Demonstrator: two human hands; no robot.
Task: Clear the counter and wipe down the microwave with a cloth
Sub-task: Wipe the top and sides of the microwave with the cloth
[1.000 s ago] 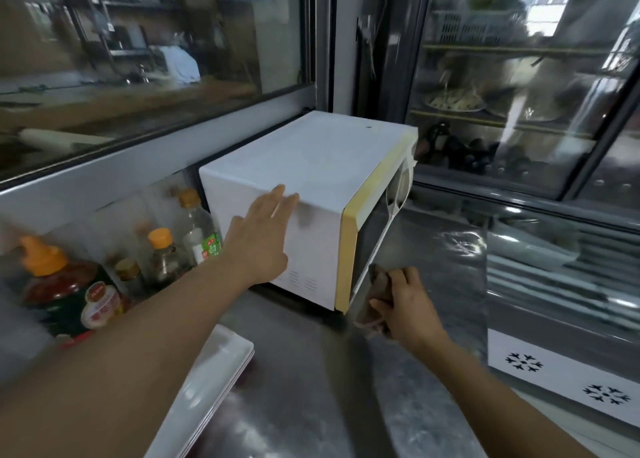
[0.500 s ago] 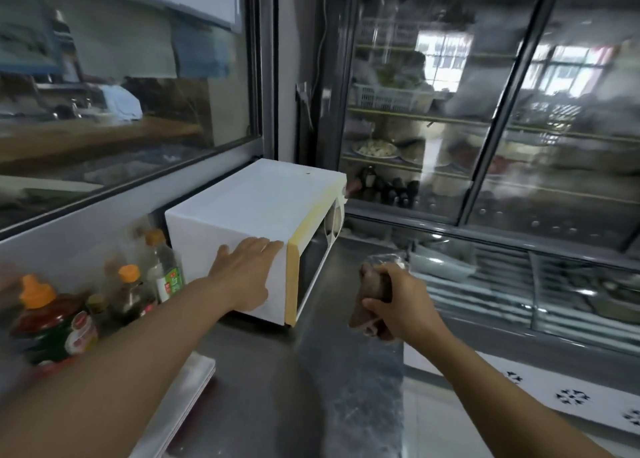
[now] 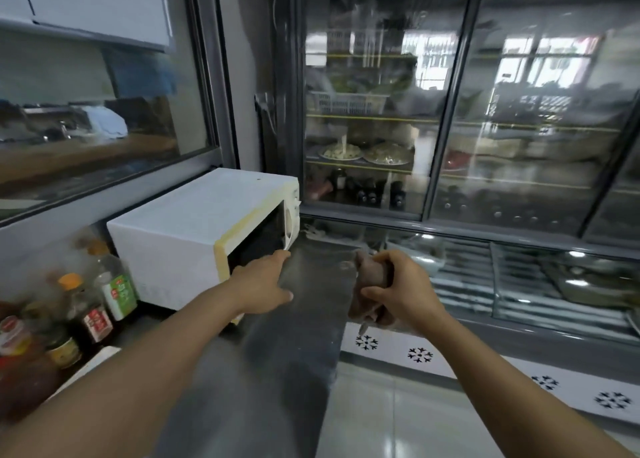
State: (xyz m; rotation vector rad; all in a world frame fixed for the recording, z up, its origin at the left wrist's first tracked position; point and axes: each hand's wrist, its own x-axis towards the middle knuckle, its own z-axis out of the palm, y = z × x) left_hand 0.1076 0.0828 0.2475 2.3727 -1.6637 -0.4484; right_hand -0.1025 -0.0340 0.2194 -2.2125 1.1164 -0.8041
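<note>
Head view: microwave [image 3: 194, 229] on the steel table [image 3: 277, 371], cloth [image 3: 372, 284] bunched in the right hand [image 3: 398, 291].
Left hand [image 3: 265, 283], fingers straight, reaches toward the door's lower edge; a careless shove could slide the microwave into the bottles [image 3: 93, 305] just beside it.

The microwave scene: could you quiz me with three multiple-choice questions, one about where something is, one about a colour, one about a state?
1. Where are the bottles?
A. on top of the microwave
B. left of the microwave, on the counter
C. on the floor

2. What colour is the trim around the microwave front?
A. yellow
B. red
C. blue

3. What is the right hand doing?
A. lying flat on the counter
B. holding a bottle
C. gripping a cloth

Answers:
1 B, they stand on the counter by its left side.
2 A, a yellow band frames the door.
3 C, its fingers curl round the brown cloth.
</note>
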